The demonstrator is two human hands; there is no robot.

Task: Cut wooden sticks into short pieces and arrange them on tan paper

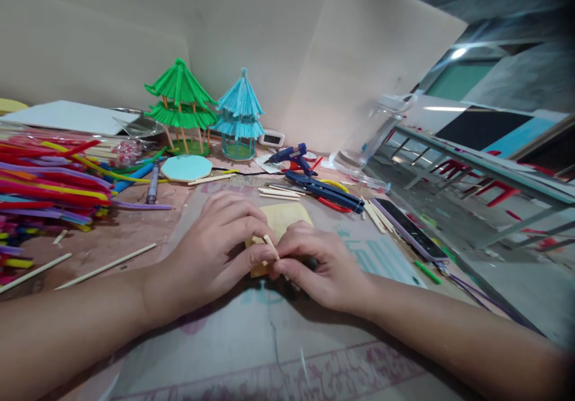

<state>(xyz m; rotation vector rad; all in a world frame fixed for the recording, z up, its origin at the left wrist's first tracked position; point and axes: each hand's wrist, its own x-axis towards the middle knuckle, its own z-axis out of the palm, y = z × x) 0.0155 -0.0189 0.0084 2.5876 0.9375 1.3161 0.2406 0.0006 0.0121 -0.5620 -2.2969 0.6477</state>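
Note:
My left hand (215,251) and my right hand (321,266) meet in the middle of the table, both pinched on a short wooden stick (271,245). The stick lies over a yellowish piece of card (287,216) that sits flat under my fingers. Part of the card and the stick's lower end are hidden by my hands.
A green paper pagoda (182,105) and a blue one (239,114) stand at the back. Several coloured foam strips (49,191) pile up at the left. A blue glue gun (291,155), scissors (326,193), loose sticks (108,264) and a phone (406,227) lie around.

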